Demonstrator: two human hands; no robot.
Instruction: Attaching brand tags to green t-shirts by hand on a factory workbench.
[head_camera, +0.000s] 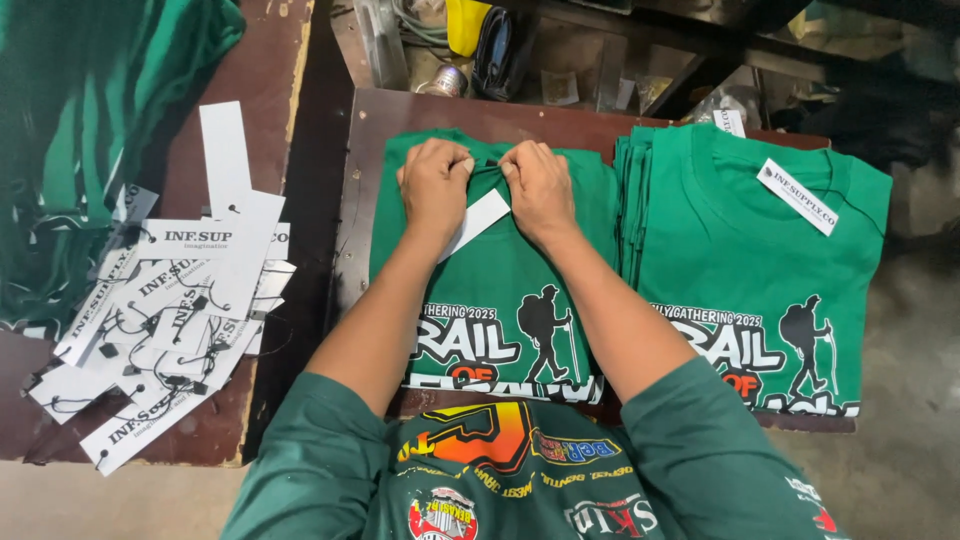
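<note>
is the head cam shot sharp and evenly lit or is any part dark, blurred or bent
Head view: sharp and evenly lit on the left hand, right hand and the green shirt under them, with no harsh glare; the cluttered shelf behind and the far right corner fall into dim shadow; the pile of white tags at left is readable but stretched by wide-angle distortion near the edge.

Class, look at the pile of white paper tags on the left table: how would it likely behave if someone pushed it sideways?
The pile of white paper tags would probably scatter, since they lie loose and fanned. Their thin black strings look tangled, so some may drag along together. They seem light, flat card, unlikely to roll.
</note>
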